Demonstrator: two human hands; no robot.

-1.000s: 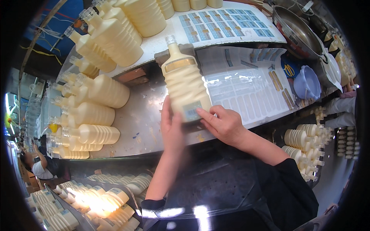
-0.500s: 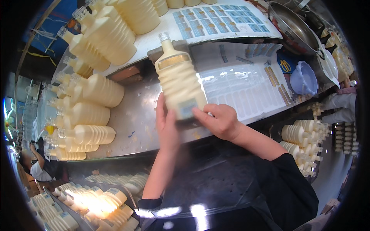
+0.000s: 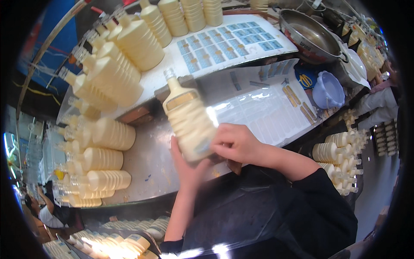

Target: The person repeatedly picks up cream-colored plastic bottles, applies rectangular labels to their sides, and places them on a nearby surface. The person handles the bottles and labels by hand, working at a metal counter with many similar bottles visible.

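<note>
While rows of cream-filled bottles [image 3: 110,134] lie on the steel worktable [image 3: 151,168] within reach, one ribbed cream bottle [image 3: 189,121] is held tilted above its front edge. Left hand [image 3: 185,166] cups its base from beneath for support; right hand [image 3: 235,142] grips its lower side, fingers pressing on the blue label [image 3: 202,146]. Label sheets [image 3: 228,47] sit beyond.

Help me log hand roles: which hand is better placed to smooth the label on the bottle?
Probably right: the right hand lies on the bottle's front; the left hand cradles it underneath.
</note>
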